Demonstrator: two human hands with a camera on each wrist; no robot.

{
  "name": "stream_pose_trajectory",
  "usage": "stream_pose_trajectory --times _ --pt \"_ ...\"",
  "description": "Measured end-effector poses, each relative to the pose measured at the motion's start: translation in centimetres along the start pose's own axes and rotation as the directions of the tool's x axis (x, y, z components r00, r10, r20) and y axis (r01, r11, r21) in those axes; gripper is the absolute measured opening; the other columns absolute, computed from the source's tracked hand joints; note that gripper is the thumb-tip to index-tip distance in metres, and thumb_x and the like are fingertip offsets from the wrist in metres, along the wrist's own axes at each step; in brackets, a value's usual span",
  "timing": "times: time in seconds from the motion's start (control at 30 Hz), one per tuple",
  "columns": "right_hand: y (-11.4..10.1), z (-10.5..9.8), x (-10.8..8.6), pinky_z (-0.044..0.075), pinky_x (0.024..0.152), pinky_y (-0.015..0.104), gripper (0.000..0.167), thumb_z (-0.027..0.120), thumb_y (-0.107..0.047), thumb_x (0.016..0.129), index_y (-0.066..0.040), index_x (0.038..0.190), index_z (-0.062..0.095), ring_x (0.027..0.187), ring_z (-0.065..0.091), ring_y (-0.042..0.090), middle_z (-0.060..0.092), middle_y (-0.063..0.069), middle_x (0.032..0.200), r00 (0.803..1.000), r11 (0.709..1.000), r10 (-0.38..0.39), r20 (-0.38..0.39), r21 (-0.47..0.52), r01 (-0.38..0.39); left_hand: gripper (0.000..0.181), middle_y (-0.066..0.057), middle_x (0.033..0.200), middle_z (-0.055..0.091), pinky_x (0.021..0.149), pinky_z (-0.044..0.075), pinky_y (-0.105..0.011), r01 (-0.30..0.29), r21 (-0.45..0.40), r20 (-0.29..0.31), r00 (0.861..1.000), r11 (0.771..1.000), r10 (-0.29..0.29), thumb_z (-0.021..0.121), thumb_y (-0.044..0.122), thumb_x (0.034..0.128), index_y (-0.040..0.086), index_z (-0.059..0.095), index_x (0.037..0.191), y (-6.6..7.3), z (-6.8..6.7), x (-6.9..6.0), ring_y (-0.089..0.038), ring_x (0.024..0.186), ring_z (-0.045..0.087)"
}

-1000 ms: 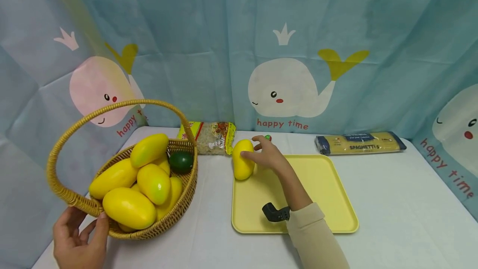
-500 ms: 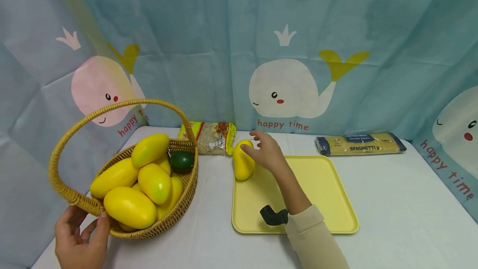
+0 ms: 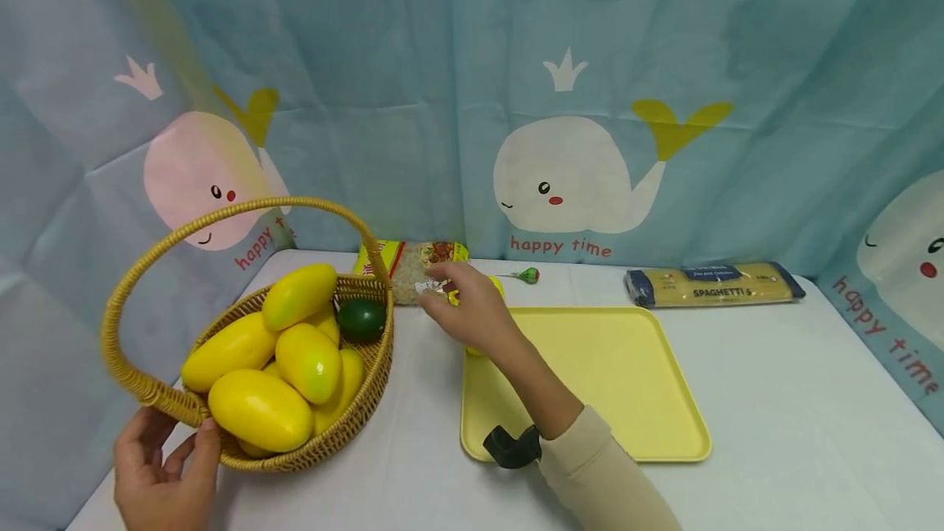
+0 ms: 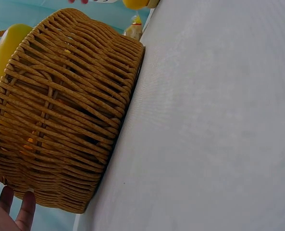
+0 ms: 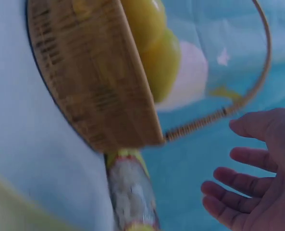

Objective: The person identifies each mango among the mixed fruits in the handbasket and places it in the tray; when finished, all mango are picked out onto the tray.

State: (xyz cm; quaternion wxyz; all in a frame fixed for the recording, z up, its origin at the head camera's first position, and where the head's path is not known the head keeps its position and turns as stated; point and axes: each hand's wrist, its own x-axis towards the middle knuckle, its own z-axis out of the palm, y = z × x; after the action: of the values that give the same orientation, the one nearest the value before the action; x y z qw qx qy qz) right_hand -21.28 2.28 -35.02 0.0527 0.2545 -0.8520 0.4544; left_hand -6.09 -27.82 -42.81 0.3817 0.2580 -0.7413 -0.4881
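Note:
A wicker basket (image 3: pixel 372 379) holds several yellow mangoes (image 3: pixel 260 410) and a dark green fruit (image 3: pixel 361 319). My left hand (image 3: pixel 168 469) grips the basket's rim at the base of its handle, at the near left; the left wrist view shows its fingers low beside the weave. My right hand (image 3: pixel 472 310), fingers spread and holding nothing, hovers between basket and tray, covering most of one mango (image 3: pixel 496 285) at the back left corner of the yellow tray (image 3: pixel 590 383). In the right wrist view this hand (image 5: pixel 257 178) is apart from the basket (image 5: pixel 94 82).
Behind the right hand lies a clear bag of pale food (image 3: pixel 406 273). A green and red lollipop (image 3: pixel 528 275) lies behind the tray, and a spaghetti pack (image 3: pixel 715 285) at the back right. A patterned curtain (image 3: pixel 413 146) hangs around the table.
My right hand has left the mango at the tray's corner and moved left toward the basket. The lollipop has come into full view. My left hand stays at the basket.

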Motion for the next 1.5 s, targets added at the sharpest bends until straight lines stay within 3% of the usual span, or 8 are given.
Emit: stream_pose_trajectory --times 0.13,0.33,0.5,0.67,0.83,1.0,1.3,1.5 --pt "-1.9 1.9 0.9 0.054 0.085 0.026 0.037 0.067 -0.024 0.098 -0.006 0.130 0.064 0.101 0.065 0.020 0.065 0.008 0.125 0.993 0.997 -0.069 0.097 0.033 0.066 0.062 0.002 0.133 0.049 0.081 0.043 -0.002 -0.020 0.003 0.005 1.000 1.000 0.020 0.067 -0.002 0.0912 0.016 0.046 0.147 0.1 0.0 0.1 -0.012 0.122 0.048" --pt "-4.4 5.2 2.0 0.050 0.087 0.020 0.043 0.064 -0.033 0.100 -0.013 0.137 0.060 0.110 0.059 0.013 0.060 0.002 0.133 0.970 0.976 -0.119 0.214 -0.152 0.153 0.061 0.004 0.132 0.049 0.080 0.043 -0.001 -0.007 0.007 0.010 1.000 1.000 0.007 0.067 0.000 0.0920 0.015 0.045 0.147 0.0 0.0 -0.1 -0.012 0.123 0.048" --pt "-5.3 7.5 2.6 0.050 0.094 0.026 0.054 0.060 -0.041 0.101 -0.014 0.146 0.049 0.117 0.056 0.015 0.049 0.005 0.143 0.964 0.941 -0.167 0.206 -0.258 0.218 0.061 0.004 0.132 0.049 0.080 0.043 -0.002 -0.028 -0.005 0.010 1.000 1.000 0.028 0.066 -0.002 0.0918 0.013 0.045 0.147 0.2 0.0 -0.1 -0.013 0.123 0.048" --pt "-6.2 9.2 4.4 0.056 0.081 0.031 0.065 0.050 -0.055 0.101 -0.020 0.154 0.038 0.108 0.060 0.017 0.041 0.009 0.150 0.980 0.897 -0.109 0.168 -0.409 0.170 0.062 0.003 0.133 0.048 0.081 0.044 -0.002 -0.036 -0.008 0.015 0.999 0.999 0.036 0.065 -0.003 0.0918 0.013 0.044 0.148 0.2 0.1 0.0 -0.013 0.125 0.047" --pt "-7.5 10.5 6.0 0.056 0.078 0.031 0.070 0.038 -0.068 0.098 -0.037 0.159 0.025 0.108 0.062 0.020 0.022 0.006 0.162 0.978 0.876 0.013 0.206 -0.475 0.088 0.063 0.003 0.133 0.048 0.081 0.044 -0.002 -0.031 -0.006 0.020 0.999 0.999 0.032 0.065 -0.004 0.0917 0.013 0.044 0.148 0.3 0.1 0.0 -0.013 0.125 0.047" --pt "-8.1 11.2 6.4 0.053 0.085 0.030 0.065 0.037 -0.070 0.098 -0.046 0.158 0.025 0.103 0.062 0.018 0.015 0.001 0.165 0.963 0.902 0.077 0.259 -0.429 0.043 0.062 0.004 0.131 0.048 0.080 0.043 -0.002 -0.023 -0.009 0.014 1.000 1.000 0.023 0.066 -0.003 0.0918 0.013 0.045 0.148 0.4 0.0 -0.1 -0.013 0.123 0.047" --pt "-6.9 11.3 6.4 0.047 0.085 0.024 0.047 0.053 -0.054 0.100 -0.023 0.136 0.051 0.102 0.054 0.012 0.048 0.002 0.138 0.979 0.982 -0.011 0.202 -0.180 0.048 0.061 0.002 0.133 0.049 0.080 0.043 -0.002 -0.021 -0.003 -0.001 1.000 1.000 0.021 0.062 -0.005 0.0909 0.013 0.045 0.147 0.3 -0.1 -0.2 -0.013 0.123 0.047" --pt "-6.3 11.5 6.3 0.048 0.090 0.028 0.049 0.064 -0.046 0.096 -0.025 0.139 0.054 0.108 0.054 0.013 0.045 0.003 0.144 0.979 0.997 0.064 0.192 0.028 -0.071 0.061 0.002 0.133 0.049 0.080 0.043 -0.002 -0.013 0.002 -0.001 1.000 1.000 0.013 0.062 -0.004 0.0911 0.013 0.045 0.148 0.1 -0.1 -0.2 -0.013 0.123 0.047"
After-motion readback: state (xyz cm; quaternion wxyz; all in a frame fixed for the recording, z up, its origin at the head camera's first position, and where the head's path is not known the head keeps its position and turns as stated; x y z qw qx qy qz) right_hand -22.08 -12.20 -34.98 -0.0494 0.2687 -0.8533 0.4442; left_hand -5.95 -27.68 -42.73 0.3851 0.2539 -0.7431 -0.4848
